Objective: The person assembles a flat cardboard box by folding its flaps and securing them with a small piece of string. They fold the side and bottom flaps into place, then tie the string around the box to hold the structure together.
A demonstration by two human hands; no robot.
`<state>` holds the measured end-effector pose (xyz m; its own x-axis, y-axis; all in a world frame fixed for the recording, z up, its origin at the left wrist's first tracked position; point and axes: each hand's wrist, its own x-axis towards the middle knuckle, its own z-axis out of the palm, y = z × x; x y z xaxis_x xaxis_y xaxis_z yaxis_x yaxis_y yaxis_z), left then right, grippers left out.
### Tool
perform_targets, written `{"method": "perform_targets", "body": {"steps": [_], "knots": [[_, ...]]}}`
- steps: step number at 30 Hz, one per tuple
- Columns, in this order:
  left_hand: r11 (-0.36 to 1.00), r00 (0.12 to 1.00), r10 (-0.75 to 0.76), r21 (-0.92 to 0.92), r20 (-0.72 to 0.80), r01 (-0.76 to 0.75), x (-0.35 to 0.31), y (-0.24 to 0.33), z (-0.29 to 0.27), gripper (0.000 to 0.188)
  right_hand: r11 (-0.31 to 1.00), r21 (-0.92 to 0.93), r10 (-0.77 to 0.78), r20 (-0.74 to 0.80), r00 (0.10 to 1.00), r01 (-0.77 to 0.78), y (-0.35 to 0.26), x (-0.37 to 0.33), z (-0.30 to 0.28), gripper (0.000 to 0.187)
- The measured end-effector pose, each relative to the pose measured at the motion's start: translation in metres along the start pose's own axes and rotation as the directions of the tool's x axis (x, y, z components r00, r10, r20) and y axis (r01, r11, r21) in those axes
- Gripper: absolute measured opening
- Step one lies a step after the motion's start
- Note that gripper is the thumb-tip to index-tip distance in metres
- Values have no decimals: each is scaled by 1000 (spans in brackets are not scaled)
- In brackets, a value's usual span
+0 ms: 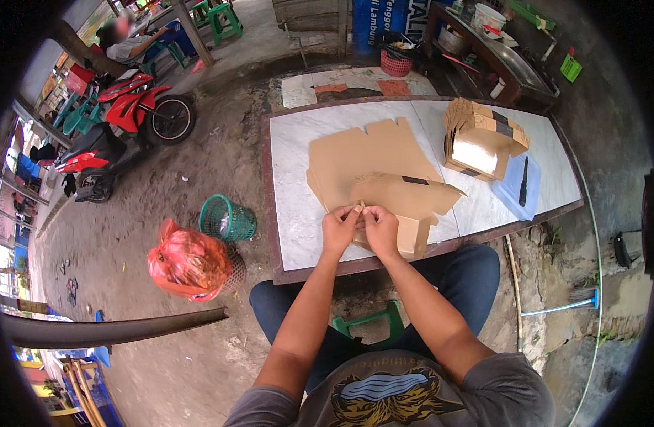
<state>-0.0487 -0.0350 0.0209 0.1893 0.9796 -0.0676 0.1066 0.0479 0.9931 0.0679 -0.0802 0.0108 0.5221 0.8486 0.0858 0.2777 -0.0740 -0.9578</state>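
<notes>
On the marble-topped table (291,156) a brown cardboard box (405,196) stands partly folded, its lid raised toward the far side. Both my hands meet at its near left corner. My left hand (340,229) pinches the cardboard there with thumb and forefinger. Right beside it, my right hand (380,228) is closed on the same corner, thumb tips almost touching. My fingers hide the folded tab between them. Beneath and behind the box lie flat cardboard sheets (348,151) with notched edges.
At the table's right, a stack of folded boxes (476,135) stands next to a clear blue plastic container lid (513,174) with a black knife (524,181) on it. Left on the ground are a green basket (227,218) and a filled red plastic bag (188,261). A red motorbike (128,107) is parked farther off.
</notes>
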Motion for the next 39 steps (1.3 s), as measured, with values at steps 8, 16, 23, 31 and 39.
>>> {"method": "perform_targets", "body": {"steps": [8, 16, 23, 31, 39], "knots": [[999, 1000, -19, -29, 9, 19, -1, 1, 2, 31, 996, 70, 59, 2, 998, -59, -13, -3, -4, 17], [999, 999, -44, -29, 6, 44, -4, 9, 3, 28, 997, -80, -22, -68, 997, 17, -4, -2, 0, 16], [998, 999, -41, -37, 8, 42, -4, 7, 1, 28, 999, -41, 6, -34, 999, -8, -12, -3, -3, 17], [999, 999, -33, -15, -1, 33, -4, 8, 1, 28, 991, -125, -54, -60, 997, 46, -6, -4, 0, 17], [1000, 999, -18, -8, 39, 18, -6, 6, -1, 29, 984, -153, -92, -23, 995, 88, 0, -1, -2, 17]]}}
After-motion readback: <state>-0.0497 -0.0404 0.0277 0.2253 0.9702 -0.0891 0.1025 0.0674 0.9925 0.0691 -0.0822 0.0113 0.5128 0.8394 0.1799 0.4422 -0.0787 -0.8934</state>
